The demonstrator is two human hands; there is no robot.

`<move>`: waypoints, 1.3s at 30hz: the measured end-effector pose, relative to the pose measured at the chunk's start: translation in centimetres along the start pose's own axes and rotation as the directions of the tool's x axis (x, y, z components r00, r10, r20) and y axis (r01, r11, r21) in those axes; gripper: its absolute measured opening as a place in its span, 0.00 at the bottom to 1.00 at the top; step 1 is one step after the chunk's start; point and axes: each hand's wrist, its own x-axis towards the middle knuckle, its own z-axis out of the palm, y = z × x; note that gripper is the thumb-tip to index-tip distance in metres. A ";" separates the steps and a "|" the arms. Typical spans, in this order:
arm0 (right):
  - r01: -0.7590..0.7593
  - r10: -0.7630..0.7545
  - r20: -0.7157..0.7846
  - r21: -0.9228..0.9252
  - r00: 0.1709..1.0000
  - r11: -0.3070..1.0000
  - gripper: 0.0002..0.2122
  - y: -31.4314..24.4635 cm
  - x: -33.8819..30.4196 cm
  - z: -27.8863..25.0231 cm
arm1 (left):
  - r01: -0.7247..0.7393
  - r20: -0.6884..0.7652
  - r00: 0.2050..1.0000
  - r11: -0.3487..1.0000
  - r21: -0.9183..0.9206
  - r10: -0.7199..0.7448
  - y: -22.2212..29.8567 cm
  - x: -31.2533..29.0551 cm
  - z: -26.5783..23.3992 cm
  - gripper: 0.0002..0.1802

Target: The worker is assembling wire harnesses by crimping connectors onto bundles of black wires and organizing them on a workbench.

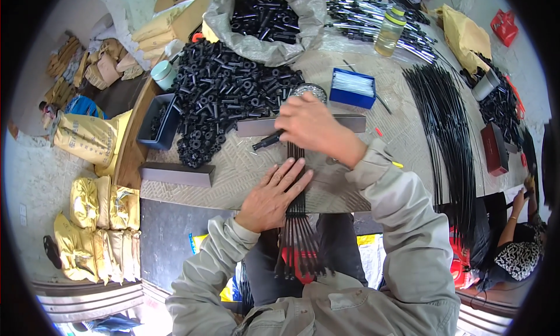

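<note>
A bundle of thin black cables [297,205] lies on the table in front of me, its near ends fanned out past the table edge over my lap. My left hand [271,196] rests flat on the bundle, fingers stretched out. Just beyond it, my right hand [312,123] is closed over the bundle's far end; what its fingers grip is hidden. A black tubular part [267,141] sticks out to the left at its fingertips. Behind that hand stands a round tin [312,90] with shiny contents. A long grey bar [254,127] runs crosswise under the right hand.
A heap of black plastic parts [219,85] covers the left side, below an open sack [224,41] of similar parts. A blue box [353,99] of white sticks, a bottle [389,33] and long black cables [440,120] are rightward. Another person's arm [510,219] shows far right.
</note>
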 end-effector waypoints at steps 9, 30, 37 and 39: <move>0.125 -0.109 0.187 -0.078 0.976 0.989 0.07 -2.3 4.0 3.9 | -0.007 -0.072 0.997 0.998 -0.068 0.002 -0.4 -0.5 0.8 0.45; -0.409 0.401 -0.083 -0.242 0.912 0.880 0.04 16.1 -6.3 -2.5 | 0.010 -0.007 1.000 0.983 -0.182 -0.011 1.5 -0.7 -0.5 0.47; -0.403 0.410 0.045 -0.107 0.911 0.909 0.03 16.3 -7.3 -2.6 | 0.031 -0.014 0.999 0.987 -0.157 -0.033 1.9 -0.7 -0.3 0.47; -0.385 0.390 0.034 -0.101 0.920 0.917 0.03 16.7 -7.5 -2.6 | 0.029 -0.029 0.999 0.987 -0.156 -0.034 1.7 -0.6 -0.2 0.47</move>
